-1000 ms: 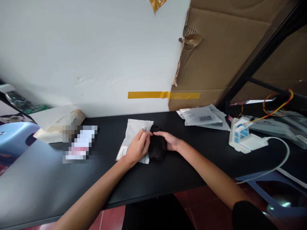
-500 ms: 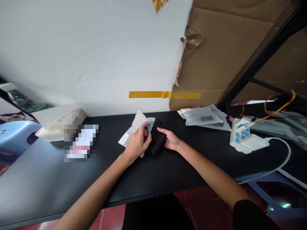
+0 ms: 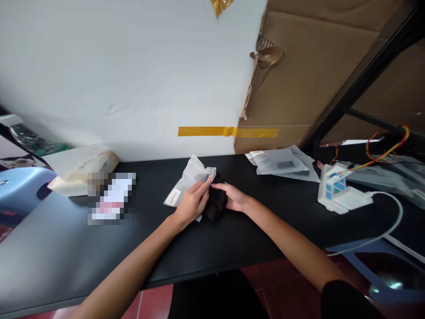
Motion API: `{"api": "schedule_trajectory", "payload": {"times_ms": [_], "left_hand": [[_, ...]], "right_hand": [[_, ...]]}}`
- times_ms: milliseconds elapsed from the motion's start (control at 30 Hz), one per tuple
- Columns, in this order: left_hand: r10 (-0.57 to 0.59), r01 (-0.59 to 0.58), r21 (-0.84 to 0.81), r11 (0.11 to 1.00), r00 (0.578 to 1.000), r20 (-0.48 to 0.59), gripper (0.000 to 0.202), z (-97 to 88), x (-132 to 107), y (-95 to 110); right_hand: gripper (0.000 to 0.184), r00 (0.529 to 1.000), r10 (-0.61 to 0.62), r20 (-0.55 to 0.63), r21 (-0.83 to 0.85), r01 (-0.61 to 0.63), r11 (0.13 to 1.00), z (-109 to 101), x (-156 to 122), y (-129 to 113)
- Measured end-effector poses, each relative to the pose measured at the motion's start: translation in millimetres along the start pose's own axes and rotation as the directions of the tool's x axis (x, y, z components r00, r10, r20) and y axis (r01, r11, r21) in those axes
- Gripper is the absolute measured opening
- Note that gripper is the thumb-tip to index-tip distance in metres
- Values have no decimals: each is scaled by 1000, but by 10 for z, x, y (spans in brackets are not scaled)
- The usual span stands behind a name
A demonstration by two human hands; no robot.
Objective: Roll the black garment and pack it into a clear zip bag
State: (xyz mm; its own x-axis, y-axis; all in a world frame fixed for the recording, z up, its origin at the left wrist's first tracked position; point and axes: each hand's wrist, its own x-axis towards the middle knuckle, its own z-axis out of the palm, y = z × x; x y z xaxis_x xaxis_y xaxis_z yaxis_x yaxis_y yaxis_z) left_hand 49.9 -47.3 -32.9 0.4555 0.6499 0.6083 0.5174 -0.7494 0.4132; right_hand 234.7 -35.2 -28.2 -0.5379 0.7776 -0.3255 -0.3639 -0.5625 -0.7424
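On a black table (image 3: 232,239), the left hand (image 3: 192,204) pinches the open edge of a frosted plastic bag (image 3: 190,181), while the right hand (image 3: 234,197) grips a black cloth (image 3: 215,207) at its mouth.

Your arms: bare, with one black sleeve in view.
Your left hand (image 3: 191,204) and its forearm run bare to the lower edge of the view. Your right hand (image 3: 234,197) and forearm are bare too, up to a plain black fabric sleeve (image 3: 348,301) that starts near the elbow — soft and loose-edged.
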Motion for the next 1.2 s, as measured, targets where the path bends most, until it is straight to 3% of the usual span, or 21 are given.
{"api": "schedule_trajectory", "payload": {"times_ms": [267,467,667,800,933,1200], "left_hand": [[-131,132,21,991,991,-11,45,-59,104,64],[33,-33,49,998,999,-2,46,-37,33,51],[175,-189,136,973,979,106,46,14,18,150],[133,-148,296,944,989,69,30,-21,72,177],[69,-120,409,905,988,136,18,-76,117,130],[268,-333,291,897,933,241,23,57,91,225]], "right_hand": [[17,996,-55,69,-109,62,992,17,-55,-47],[20,999,-26,42,-74,29,997,-2,4,24],[12,994,-75,-75,103,83,991,-63,67,-13],[14,985,-126,-115,223,149,963,-62,26,-165],[18,967,-183,-177,298,230,926,-16,5,-244],[19,900,-298,-318,257,385,887,17,70,-103]]}}
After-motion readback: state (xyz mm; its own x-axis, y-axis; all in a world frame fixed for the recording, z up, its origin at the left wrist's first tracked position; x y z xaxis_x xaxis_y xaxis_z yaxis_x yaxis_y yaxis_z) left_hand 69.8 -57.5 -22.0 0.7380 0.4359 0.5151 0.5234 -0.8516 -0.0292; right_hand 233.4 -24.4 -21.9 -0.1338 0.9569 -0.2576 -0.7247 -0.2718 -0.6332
